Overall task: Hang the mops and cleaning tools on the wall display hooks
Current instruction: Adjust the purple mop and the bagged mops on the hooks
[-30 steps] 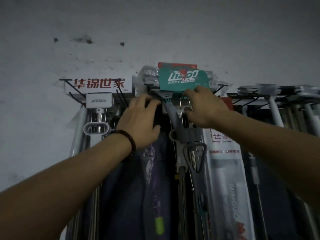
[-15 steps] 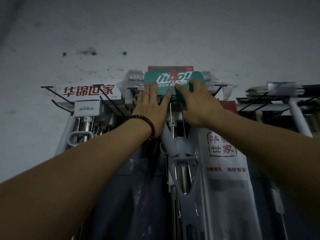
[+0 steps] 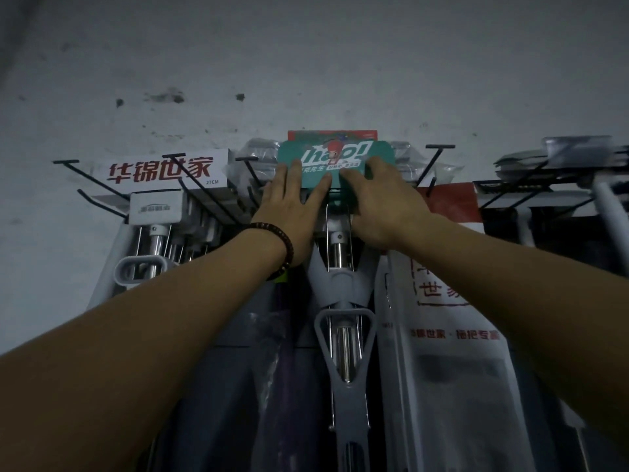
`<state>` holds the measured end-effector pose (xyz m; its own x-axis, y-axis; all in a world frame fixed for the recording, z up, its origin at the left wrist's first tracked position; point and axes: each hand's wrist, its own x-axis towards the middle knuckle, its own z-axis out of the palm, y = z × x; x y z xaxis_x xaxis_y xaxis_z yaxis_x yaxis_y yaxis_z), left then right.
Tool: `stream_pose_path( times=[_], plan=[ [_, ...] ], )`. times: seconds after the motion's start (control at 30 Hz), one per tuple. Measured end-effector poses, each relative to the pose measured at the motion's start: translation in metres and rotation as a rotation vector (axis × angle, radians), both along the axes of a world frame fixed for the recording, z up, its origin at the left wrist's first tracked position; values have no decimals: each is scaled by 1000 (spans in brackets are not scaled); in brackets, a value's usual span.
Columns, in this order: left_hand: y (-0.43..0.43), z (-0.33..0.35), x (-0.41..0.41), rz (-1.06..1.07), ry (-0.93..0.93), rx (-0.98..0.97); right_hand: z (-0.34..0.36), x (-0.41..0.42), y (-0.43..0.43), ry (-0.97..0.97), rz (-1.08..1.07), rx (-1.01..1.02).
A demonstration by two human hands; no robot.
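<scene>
Black wire hooks [image 3: 89, 181] with T-shaped tips jut from a stained grey wall [image 3: 306, 63] across the middle of the frame. At centre left a white box [image 3: 160, 170] with red lettering rests on them. At centre a teal card [image 3: 335, 156] tops a grey mop [image 3: 343, 335] hanging below. Right of it hangs a white printed bag [image 3: 442, 362], and wrapped packs [image 3: 578, 153] lie at upper right.

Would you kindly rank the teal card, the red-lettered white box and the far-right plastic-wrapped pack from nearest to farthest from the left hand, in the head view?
1. teal card, centre, touched by the left hand.
2. red-lettered white box, to the hand's left.
3. plastic-wrapped pack, far right.
</scene>
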<state>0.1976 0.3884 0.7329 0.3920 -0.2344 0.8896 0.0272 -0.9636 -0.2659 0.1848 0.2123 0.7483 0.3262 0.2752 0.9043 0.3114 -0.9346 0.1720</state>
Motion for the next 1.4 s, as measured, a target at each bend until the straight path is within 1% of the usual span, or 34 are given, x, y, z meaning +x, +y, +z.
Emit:
stream_pose_path(
  times=[0.17, 0.3, 0.4, 0.53, 0.63, 0.7, 0.77, 0.9, 0.93, 1.0, 1.1, 1.2, 1.3, 1.4],
  plan=[
    [-2, 6, 7, -9, 59, -13, -3, 7, 0, 57, -33, -14],
    [3, 7, 11, -49, 177, -77, -1, 7, 1, 102, -63, -58],
    [8, 5, 12, -94, 176, -92, 3, 5, 1, 139, -72, -77],
    [6, 5, 13, -93, 201, -111, 3, 0, -2, 178, -97, -100],
    [4, 8, 3, -117, 238, -115, 0, -9, -4, 212, -46, -68],
    [6, 8, -4, -155, 250, -121, -7, -18, -6, 138, 11, -10],
    [8, 2, -13, -230, 246, -149, -18, -29, -9, 6, 42, 49],
    [-3, -33, -29, -471, 252, -218, -39, -49, -31, -197, 40, 202],
    [-8, -45, -32, -528, 251, -229, -46, -52, -42, -207, 29, 245],
    [-19, -69, -34, -598, 252, -228, -60, -53, -66, -153, 2, 333],
    [-36, -101, -39, -642, 220, -138, -77, -46, -106, -61, 21, 469],
    [-57, -120, -45, -619, 199, 7, -88, -32, -145, 49, 144, 645],
    [-80, -120, -48, -568, 129, 224, -95, -7, -175, 225, 363, 819],
    [-110, -112, -51, -497, 107, 418, -101, 21, -186, 431, 663, 847]
  ],
)
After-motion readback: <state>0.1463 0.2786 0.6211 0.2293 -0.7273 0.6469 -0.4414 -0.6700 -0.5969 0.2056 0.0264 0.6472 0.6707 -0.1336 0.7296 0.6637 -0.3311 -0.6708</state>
